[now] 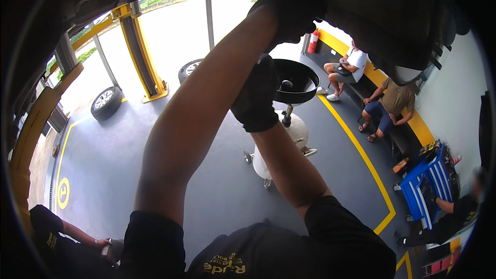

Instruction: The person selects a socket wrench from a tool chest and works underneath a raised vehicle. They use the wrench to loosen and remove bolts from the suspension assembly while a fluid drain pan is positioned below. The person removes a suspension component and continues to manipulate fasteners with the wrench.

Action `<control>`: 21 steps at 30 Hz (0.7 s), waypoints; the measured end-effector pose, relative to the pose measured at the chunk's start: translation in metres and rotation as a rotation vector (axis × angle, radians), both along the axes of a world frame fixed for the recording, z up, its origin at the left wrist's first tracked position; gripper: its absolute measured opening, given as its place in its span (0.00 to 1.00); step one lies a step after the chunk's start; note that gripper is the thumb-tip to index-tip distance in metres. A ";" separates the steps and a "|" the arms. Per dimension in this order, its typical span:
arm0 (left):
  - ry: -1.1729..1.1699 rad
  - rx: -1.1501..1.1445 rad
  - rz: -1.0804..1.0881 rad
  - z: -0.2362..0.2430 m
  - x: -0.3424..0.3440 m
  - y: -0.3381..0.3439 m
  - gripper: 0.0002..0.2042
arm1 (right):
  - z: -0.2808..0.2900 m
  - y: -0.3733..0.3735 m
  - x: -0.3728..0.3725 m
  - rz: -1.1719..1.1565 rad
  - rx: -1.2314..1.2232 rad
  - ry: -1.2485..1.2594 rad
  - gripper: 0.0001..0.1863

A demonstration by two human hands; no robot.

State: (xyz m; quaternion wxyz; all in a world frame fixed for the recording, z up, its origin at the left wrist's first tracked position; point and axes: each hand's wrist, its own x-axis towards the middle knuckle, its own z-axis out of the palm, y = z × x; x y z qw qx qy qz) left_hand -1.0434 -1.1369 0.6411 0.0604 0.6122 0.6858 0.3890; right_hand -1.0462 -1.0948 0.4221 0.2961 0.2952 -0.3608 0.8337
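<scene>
My left hand (295, 14), in a black glove, reaches up against the dark underside of a raised car (382, 10). Its fingers look curled, but what they grip is lost in shadow. Lower down, my right hand (256, 95), also black-gloved, is bent into a closed shape behind my left forearm. Whatever it may hold is hidden. Just right of it stands the wide black drain funnel (299, 94) of a white wheeled oil drainer (281, 155), below the car.
Two people sit along the right wall near a red fire extinguisher (313, 42). A blue tool cart (426, 186) stands beside a crouching person. At lower left another person holds something. Wheels (106, 103) lie by the yellow lift post (140, 54); a lift arm (36, 129) runs left.
</scene>
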 end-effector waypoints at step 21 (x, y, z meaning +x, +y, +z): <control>0.185 0.333 0.127 -0.041 -0.045 0.008 0.16 | 0.055 0.027 0.068 -0.160 0.343 -0.534 0.12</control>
